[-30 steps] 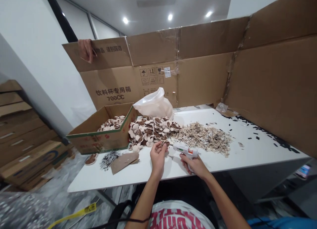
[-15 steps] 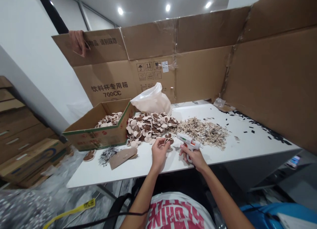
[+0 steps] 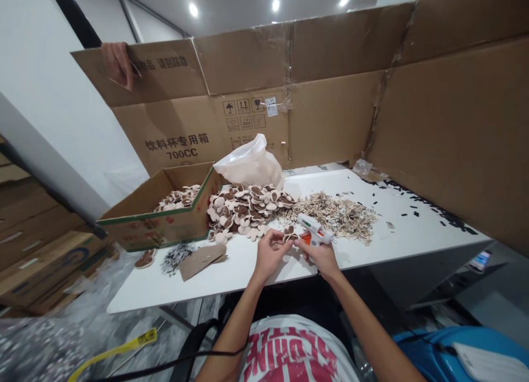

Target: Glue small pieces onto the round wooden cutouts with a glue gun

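My left hand point(image 3: 269, 253) pinches a small brown felt piece point(image 3: 290, 236) with a pale cord across its front. A white hot glue gun point(image 3: 314, 226) is held in my right hand point(image 3: 322, 256), its nozzle pointing to the right. The fingertips of my right hand reach the felt piece, close against my left fingers. Behind my hands lies a heap of brown and cream felt pieces point(image 3: 248, 210). To its right is a pile of thin beige cords point(image 3: 336, 214).
A low cardboard box point(image 3: 165, 227) with more felt pieces stands at left, near a white plastic bag point(image 3: 252, 164). Brown card point(image 3: 202, 261) lies in front. Tall cardboard walls point(image 3: 330, 117) close off the back and right. Another person's hand point(image 3: 119, 65) grips the wall's top; black bits point(image 3: 430, 208) lie right.
My right hand, with the glue gun, has moved left until its fingertips meet the felt piece. My left hand has shifted slightly right. The view has shifted a little.
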`<state>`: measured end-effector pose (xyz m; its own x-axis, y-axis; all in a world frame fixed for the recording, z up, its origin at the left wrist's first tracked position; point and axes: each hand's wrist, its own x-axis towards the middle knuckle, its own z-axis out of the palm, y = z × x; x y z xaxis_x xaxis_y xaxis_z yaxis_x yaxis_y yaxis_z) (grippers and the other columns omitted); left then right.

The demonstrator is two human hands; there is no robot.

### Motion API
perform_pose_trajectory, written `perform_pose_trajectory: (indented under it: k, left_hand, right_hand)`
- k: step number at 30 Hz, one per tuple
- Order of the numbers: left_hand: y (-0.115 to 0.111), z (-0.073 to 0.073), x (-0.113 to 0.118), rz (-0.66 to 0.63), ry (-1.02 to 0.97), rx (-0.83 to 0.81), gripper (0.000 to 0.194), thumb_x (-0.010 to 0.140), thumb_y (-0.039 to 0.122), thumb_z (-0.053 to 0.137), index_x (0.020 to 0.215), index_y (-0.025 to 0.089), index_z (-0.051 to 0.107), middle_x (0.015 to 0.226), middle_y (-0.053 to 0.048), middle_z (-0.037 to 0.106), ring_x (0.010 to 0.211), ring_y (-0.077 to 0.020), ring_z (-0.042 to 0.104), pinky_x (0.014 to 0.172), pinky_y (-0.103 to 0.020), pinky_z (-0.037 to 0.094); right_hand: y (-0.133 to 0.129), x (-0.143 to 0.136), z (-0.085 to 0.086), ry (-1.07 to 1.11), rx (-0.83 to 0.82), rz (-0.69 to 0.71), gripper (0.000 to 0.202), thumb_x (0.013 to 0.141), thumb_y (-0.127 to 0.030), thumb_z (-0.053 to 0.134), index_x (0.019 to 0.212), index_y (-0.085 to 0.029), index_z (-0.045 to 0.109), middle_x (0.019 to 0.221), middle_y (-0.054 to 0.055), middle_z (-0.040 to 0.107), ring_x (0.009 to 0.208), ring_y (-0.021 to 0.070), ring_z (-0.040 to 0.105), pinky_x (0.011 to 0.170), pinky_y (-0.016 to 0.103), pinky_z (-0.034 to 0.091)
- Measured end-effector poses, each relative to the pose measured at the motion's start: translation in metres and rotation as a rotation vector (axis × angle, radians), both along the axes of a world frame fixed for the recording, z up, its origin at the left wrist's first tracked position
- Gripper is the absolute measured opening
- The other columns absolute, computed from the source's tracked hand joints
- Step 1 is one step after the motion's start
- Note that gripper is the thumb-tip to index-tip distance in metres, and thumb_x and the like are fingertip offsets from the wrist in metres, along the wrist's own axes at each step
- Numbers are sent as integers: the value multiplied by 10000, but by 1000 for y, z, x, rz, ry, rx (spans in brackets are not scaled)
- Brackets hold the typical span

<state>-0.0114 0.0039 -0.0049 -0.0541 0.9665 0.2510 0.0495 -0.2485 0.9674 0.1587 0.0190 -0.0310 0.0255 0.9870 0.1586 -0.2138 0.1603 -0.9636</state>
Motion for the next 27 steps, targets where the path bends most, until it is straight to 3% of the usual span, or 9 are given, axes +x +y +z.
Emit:
perform_pose_trajectory:
  k: [8, 14, 17, 23, 27]
  left_hand:
    - [1, 0, -2, 58, 24, -3, 365, 755, 443, 866, 886, 186, 641, 852, -26, 687, 763, -165, 678, 671, -256, 559]
    - [5, -1, -4, 222, -67, 3, 434, 714, 462, 890, 923, 184, 631, 867, -30, 692, 731, -155, 697, 664, -260, 588]
    - [6, -2, -6, 318, -156, -10, 466, 742, 485, 869, 1000, 174, 638, 888, -49, 712, 778, -178, 731, 710, -295, 621]
    - [8, -6, -11, 378, -237, 6, 482, 804, 505, 823, 1086, 152, 655, 1013, -126, 763, 915, -236, 771, 822, -377, 648]
    - [10, -10, -13, 390, -231, 14, 470, 817, 502, 813, 1087, 152, 653, 991, -119, 766, 901, -231, 771, 797, -358, 648]
  right_hand:
    - [0, 4, 2, 73, -46, 0, 577, 673, -568, 965, 970, -179, 659, 615, -12, 597, 450, 150, 499, 423, 227, 360]
    - [3, 5, -1, 112, -83, -23, 615, 634, -563, 984, 979, -174, 657, 693, 25, 642, 465, 144, 488, 419, 225, 342]
    - [3, 4, 0, 114, -62, -12, 571, 690, -584, 953, 959, -178, 654, 732, 51, 674, 442, 127, 461, 390, 211, 308]
    - [-2, 7, 7, -35, 19, 220, 548, 853, -705, 779, 753, -181, 656, 680, 68, 674, 400, 130, 458, 384, 231, 373]
    - [-6, 7, 9, -247, 45, 373, 614, 931, -725, 672, 648, -179, 680, 484, 26, 563, 388, 144, 482, 444, 243, 401]
